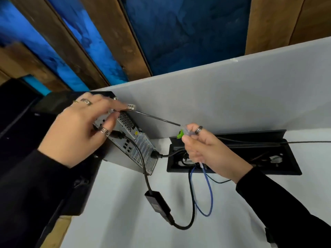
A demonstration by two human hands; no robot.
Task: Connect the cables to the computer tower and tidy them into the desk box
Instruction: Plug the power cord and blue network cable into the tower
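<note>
Fingers pinch blue cable plug above desk box rim.

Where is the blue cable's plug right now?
In the head view, right of centre: the plug is pinched in the right hand, just above the desk box and right of the tower.
</note>
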